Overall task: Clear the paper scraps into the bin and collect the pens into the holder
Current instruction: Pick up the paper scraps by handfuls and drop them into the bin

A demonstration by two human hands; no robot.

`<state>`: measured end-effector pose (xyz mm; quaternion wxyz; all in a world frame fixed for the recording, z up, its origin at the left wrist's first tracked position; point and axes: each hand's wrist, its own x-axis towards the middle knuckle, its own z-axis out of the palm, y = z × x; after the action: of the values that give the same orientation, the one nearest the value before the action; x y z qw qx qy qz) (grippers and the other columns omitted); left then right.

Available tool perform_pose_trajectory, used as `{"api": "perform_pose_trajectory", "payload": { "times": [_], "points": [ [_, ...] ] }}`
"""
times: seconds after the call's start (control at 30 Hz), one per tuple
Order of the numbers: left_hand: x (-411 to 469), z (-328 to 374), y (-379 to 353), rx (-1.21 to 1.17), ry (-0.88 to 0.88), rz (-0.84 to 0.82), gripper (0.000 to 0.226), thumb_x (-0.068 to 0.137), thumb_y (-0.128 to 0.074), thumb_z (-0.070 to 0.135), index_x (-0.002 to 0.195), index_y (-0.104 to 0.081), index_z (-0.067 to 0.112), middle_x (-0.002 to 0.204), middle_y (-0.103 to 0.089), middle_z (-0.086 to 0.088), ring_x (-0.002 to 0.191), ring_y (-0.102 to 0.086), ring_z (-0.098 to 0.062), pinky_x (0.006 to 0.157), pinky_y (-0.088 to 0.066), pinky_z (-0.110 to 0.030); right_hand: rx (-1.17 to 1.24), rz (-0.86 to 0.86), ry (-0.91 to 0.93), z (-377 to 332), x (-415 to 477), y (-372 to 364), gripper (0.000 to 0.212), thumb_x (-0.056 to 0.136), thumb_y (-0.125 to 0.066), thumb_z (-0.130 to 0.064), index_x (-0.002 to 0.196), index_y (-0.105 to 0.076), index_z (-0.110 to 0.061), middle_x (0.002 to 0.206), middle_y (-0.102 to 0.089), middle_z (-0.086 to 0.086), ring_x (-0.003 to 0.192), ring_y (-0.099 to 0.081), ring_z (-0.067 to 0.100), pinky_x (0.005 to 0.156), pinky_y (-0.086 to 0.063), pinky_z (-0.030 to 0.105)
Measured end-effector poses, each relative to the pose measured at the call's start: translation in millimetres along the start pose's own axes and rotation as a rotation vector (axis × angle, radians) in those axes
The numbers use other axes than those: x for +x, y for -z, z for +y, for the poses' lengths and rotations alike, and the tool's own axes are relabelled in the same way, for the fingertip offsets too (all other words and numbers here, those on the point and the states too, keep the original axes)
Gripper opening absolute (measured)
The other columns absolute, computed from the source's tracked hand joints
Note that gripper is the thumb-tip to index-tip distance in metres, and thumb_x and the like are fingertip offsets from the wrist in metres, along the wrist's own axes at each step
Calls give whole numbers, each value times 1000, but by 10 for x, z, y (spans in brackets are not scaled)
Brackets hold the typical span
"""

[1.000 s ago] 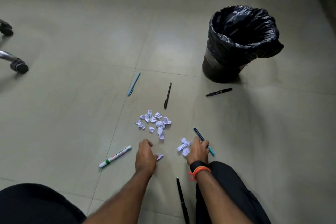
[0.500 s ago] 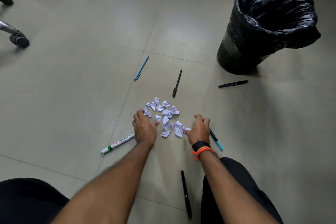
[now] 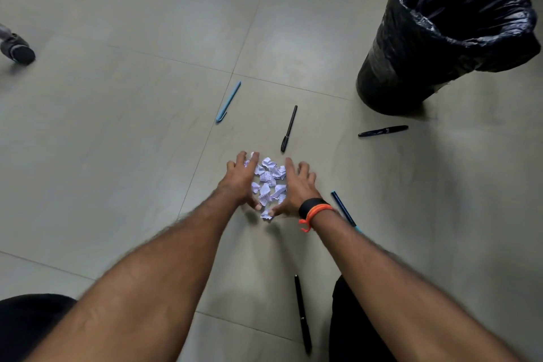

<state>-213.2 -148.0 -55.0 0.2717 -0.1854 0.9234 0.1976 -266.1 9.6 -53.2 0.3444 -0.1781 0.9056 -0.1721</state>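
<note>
Several crumpled white paper scraps (image 3: 269, 182) lie in one tight pile on the tiled floor. My left hand (image 3: 239, 179) cups the pile's left side and my right hand (image 3: 295, 188) cups its right side, fingers spread, thumbs nearly meeting at the near edge. A bin lined with a black bag (image 3: 449, 35) stands at the far right. Pens lie scattered: a light blue pen (image 3: 228, 101), a black pen (image 3: 289, 128), a black pen (image 3: 383, 131) near the bin, a dark blue pen (image 3: 342, 209) beside my right wrist, and a black pen (image 3: 302, 313) close to me. No holder is in view.
A chair caster (image 3: 17, 50) sits at the far left edge. My dark-clothed knees (image 3: 355, 323) are at the bottom of the view. Grey floor tiles (image 3: 117, 126) stretch to the left.
Both hands slid forward and inward, pushing the spread scraps into one tight pile between them. The view dipped closer to the floor; the white marker on the left is now hidden.
</note>
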Motion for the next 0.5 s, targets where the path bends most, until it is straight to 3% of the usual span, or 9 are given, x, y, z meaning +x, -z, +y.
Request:
{"api": "perform_pose_trajectory", "payload": {
  "times": [0.07,0.17,0.27,0.4,0.5],
  "points": [
    [-26,33,-79,-7,-14,-7,124,54,-91,33,151,-14,24,152,-14,-7,133,-26,-35,103,-42,-45,-77,-15,80,-69,26,-83,132,45,-91,-46,148,-12,-28,142,-17,11,126,-24,34,101,-45,46],
    [-101,95,-233,-156,3,125,74,74,-76,27,138,-40,19,139,-35,-10,123,-44,-34,98,-45,-39,-49,63,185,-118,-1,-249,81,73,-77,-33,142,-35,-29,134,-30,10,119,-36,33,97,-47,40],
    [-190,173,-294,-210,37,202,43,87,-62,21,127,-50,15,128,-46,-12,111,-54,-34,91,-47,-39,3,129,191,-88,-34,-372,40,87,-60,-20,127,-54,-21,120,-46,12,106,-50,33,85,-47,36],
    [-245,232,-240,-251,60,182,27,90,-55,19,116,-62,19,120,-60,-8,112,-59,-30,91,-47,-34,20,136,160,-42,-73,-309,22,92,-56,-28,110,-69,-25,96,-56,9,91,-61,32,73,-43,30],
    [-255,248,-116,-252,71,182,19,88,-58,16,103,-70,18,110,-70,-1,107,-63,-26,86,-49,-30,31,151,159,-35,-99,-92,22,89,-56,-20,104,-73,-24,100,-65,9,95,-62,31,76,-46,31]
  ]
}}
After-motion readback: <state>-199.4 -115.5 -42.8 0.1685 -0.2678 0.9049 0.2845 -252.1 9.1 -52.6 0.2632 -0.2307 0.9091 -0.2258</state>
